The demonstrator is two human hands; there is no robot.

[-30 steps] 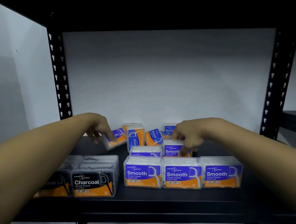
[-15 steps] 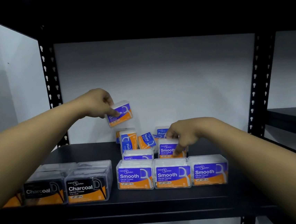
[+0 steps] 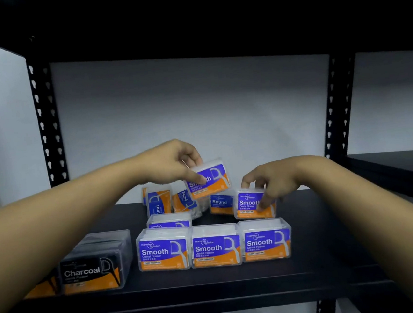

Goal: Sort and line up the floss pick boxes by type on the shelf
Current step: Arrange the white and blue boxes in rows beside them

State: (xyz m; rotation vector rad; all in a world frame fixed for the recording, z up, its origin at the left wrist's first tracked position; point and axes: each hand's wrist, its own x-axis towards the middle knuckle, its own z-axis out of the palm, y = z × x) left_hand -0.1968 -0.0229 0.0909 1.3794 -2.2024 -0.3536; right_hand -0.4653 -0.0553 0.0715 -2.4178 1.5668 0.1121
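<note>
Clear plastic Smooth box (image 3: 209,178) is airborne, pinched in my left hand (image 3: 175,163) above the loose Round boxes (image 3: 220,203) at the shelf (image 3: 337,265) rear; my right hand (image 3: 271,183) grips another Smooth box (image 3: 251,203). I judge slippage would topple them

The scene is dim, with soft light falling from the front onto the white wall (image 3: 197,122) behind the shelf (image 3: 312,272), while everything above the shelf bay sinks into black. Wide-angle distortion bends the uprights (image 3: 47,126) outward beside the wall. Box labels read slightly soft, and the forearms nearest the lens blur.
</note>
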